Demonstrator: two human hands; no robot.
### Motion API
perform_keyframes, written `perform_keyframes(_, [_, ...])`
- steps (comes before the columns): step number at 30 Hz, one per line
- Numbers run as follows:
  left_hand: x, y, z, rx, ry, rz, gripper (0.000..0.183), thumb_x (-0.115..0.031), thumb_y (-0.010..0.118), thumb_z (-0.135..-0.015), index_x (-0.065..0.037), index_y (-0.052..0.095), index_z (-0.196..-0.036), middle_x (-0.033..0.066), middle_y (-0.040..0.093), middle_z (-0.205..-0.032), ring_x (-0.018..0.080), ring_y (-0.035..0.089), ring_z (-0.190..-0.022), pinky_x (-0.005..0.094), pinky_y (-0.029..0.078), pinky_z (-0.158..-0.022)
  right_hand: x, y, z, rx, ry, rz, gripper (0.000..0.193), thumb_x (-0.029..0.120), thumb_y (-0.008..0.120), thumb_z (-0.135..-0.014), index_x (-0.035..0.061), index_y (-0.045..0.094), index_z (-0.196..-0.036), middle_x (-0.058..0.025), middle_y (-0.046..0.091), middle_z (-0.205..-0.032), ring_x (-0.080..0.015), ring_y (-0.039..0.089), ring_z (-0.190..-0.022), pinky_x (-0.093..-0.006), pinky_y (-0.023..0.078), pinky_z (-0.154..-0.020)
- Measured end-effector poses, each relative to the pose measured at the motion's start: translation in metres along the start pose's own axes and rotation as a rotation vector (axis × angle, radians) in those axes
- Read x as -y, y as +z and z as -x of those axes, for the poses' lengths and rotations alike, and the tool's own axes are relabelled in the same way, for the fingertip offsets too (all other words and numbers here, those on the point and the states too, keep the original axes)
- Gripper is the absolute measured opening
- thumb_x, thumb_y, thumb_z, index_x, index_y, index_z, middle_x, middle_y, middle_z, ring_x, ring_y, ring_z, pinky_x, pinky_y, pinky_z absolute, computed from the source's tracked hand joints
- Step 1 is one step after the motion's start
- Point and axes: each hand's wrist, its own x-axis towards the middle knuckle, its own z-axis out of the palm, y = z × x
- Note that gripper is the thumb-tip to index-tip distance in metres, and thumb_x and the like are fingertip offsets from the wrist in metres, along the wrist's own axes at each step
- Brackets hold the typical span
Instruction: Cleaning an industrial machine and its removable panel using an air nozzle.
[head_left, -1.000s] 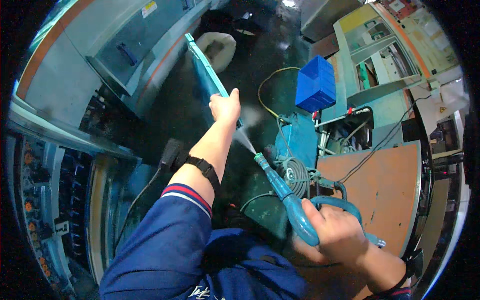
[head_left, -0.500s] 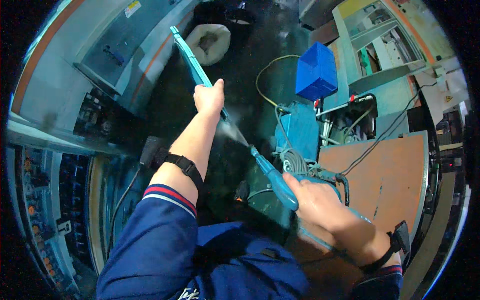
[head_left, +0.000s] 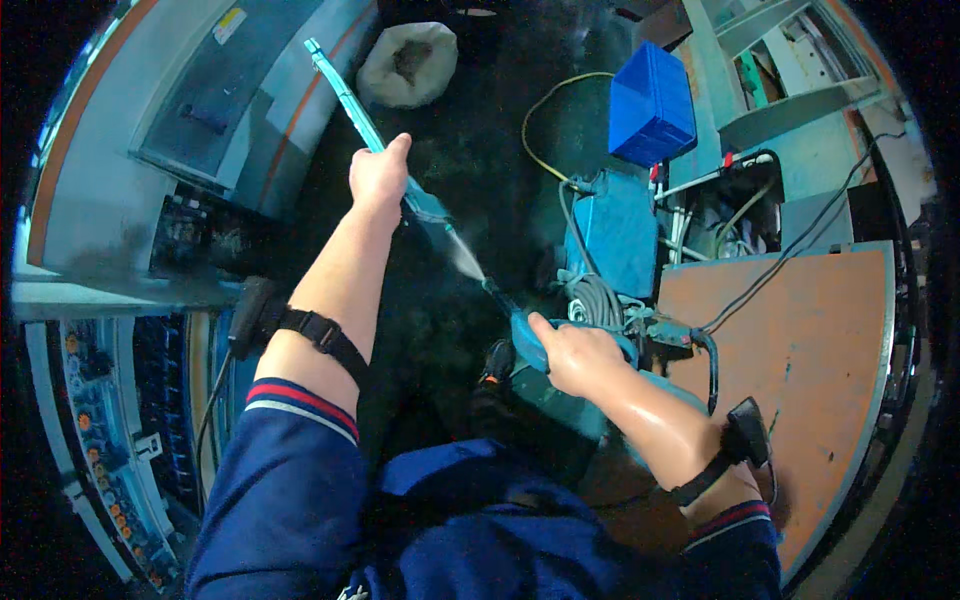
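My left hand [head_left: 380, 178] is closed around a long, narrow, pale turquoise bar [head_left: 345, 97], held slanting over the dark floor. Its far end points up and left; the near end reaches toward the middle of the view. In my right hand [head_left: 578, 358] is a blue spray gun [head_left: 526, 338] with a dark nozzle. White spray [head_left: 465, 258] shows between the nozzle tip and the bar's near end. My fingers hide part of the gun's grip, and the trigger cannot be made out.
A blue box-shaped machine [head_left: 612, 225] with a coiled grey hose [head_left: 592, 300] stands at the right. Behind it is a blue plastic crate [head_left: 652, 105]. An orange-brown board [head_left: 790, 350] lies at the right. A pale sack [head_left: 408, 82] sits far off; grey cabinets [head_left: 240, 110] line the left.
Both hands have shifted left in the view, the right one also upward. The bar's near end shows more now, with spray still at it. The background has shifted as the head turned.
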Motion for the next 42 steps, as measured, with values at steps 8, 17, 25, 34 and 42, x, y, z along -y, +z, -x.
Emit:
perform_keyframes(8, [0.009, 0.0, -0.008, 0.048, -0.007, 0.065, 0.044, -0.029, 0.071, -0.086, 0.004, 0.064, -0.115, 0.0137, 0.068, -0.106, 0.0225, 0.065, -0.098, 0.0377, 0.049, -0.088, -0.039, 0.037, -0.037, 0.057, 0.059, -0.13, 0.065, 0.009, 0.059, -0.084, 0.0128, 0.042, -0.147, -0.0192, 0.07, -0.107, -0.0373, 0.069, -0.099, -0.0495, 0.055, -0.081])
perform_keyframes(17, [0.013, -0.019, -0.006, 0.069, -0.038, 0.084, 0.044, -0.021, 0.065, -0.09, 0.002, 0.059, -0.127, 0.0137, 0.066, -0.114, 0.0239, 0.063, -0.103, 0.0393, 0.05, -0.091, -0.069, 0.075, -0.077, 0.06, 0.031, -0.234, 0.062, 0.012, 0.061, -0.085, 0.013, 0.043, -0.144, -0.0179, 0.072, -0.104, -0.0384, 0.07, -0.097, -0.0509, 0.055, -0.081])
perform_keyframes(25, [0.029, -0.058, -0.002, -0.011, 0.115, -0.002, 0.063, -0.019, 0.067, -0.09, -0.001, 0.041, -0.145, 0.0154, 0.06, -0.128, 0.026, 0.06, -0.113, 0.0399, 0.048, -0.097, -0.068, 0.077, -0.088, 0.093, 0.049, -0.281, 0.054, 0.011, 0.06, -0.086, 0.0126, 0.045, -0.137, -0.0194, 0.072, -0.106, -0.0392, 0.069, -0.1, -0.0513, 0.054, -0.083])
perform_keyframes(34, [0.062, -0.112, -0.004, 0.016, 0.066, 0.031, 0.061, -0.02, 0.065, -0.093, -0.005, 0.039, -0.146, 0.0135, 0.057, -0.131, 0.0254, 0.057, -0.117, 0.041, 0.046, -0.1, -0.053, 0.079, -0.101, 0.131, 0.097, -0.289, 0.058, 0.013, 0.06, -0.087, 0.0179, 0.043, -0.142, -0.0186, 0.071, -0.111, -0.0393, 0.068, -0.104, -0.0507, 0.054, -0.087])
perform_keyframes(42, [0.09, -0.179, -0.007, 0.054, -0.068, 0.037, 0.062, -0.017, 0.062, -0.097, -0.011, 0.034, -0.152, 0.0123, 0.054, -0.138, 0.027, 0.053, -0.125, 0.0429, 0.043, -0.105, -0.036, 0.064, -0.12, 0.143, 0.197, -0.286, 0.045, 0.016, 0.062, -0.087, 0.0209, 0.049, -0.13, -0.0175, 0.071, -0.11, -0.0408, 0.068, -0.103, -0.0522, 0.054, -0.085])
